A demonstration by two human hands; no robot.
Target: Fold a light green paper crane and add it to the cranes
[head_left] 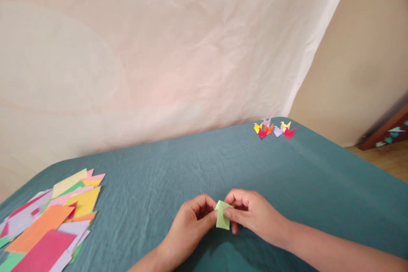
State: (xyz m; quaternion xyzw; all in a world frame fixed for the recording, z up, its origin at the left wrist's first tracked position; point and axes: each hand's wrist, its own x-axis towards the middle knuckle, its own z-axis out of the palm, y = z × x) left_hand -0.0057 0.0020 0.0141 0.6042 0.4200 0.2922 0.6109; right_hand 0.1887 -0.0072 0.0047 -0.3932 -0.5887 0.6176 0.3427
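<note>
"Fingers [204, 199] first: what do they have on your screen?"

"From my end, I see both sets grasping one paper [222, 222], light green, small and folded. It is at the lower middle of the frame, between the left hand [186, 223] and the right hand [259, 216]."

"How does each side grip it?"

"On the left, the thumb tip presses at the paper's left edge and the other fingers curl inward. On the right, the thumb lies over the front of the paper near its right edge, with one fingertip showing just below that thumb. I can't make out every fingertip behind it."

"Is it flat?"

"Tilted, I'd say, with its top edge rising to a peak. I can't tell from here whether it touches the cloth [149, 195]."

"Anything else on the cloth?"

"I have sheets [41, 229] spread over one another at the lower left: orange, deep pink, yellow, lavender, green, cream. Then seven folded birds [278, 131] near the far edge, right of centre, well apart from the hands: two red, two lavender, one yellow, one orange, one cream."

"And past the table?"

"A pale, creased backdrop [178, 51] fills the upper left and middle. To its right I get a beige wall [357, 51], and at the right edge a reddish-brown panel [387, 137] with pale and teal shapes, beside a strip of wooden floor [390, 161]."
</note>
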